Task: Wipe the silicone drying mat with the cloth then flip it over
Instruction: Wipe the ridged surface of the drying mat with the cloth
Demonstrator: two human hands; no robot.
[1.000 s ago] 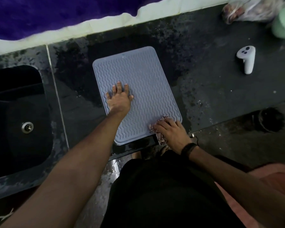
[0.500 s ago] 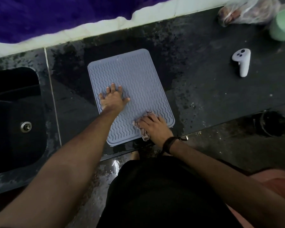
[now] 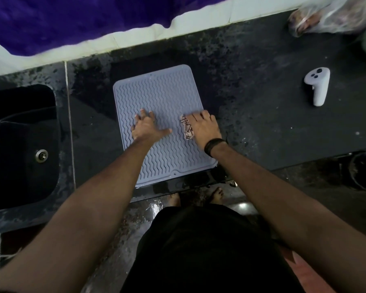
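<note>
Since a second ago, the cloth is being carried up the right side of the silicone drying mat, away from the mat's near right corner toward the middle of its right edge. The cloth is being pressed onto the mat by the right hand, whose fingers are laid over the bunched fabric and bent round it, knuckles up, with the fingertips pointing toward the far edge of the counter. A dark band is being worn on the right wrist, and the right forearm is being held straight out across the counter's near edge. The left hand is being kept flat on the mat near its left edge, fingers spread and straight, thumb stretched out to the right, nothing gripped. The mat is lying flat on the dark counter, ribbed side up, its near edge close to the counter's near edge. A sink is being seen at the counter's left end, and a white controller is lying well apart toward the right end.
</note>
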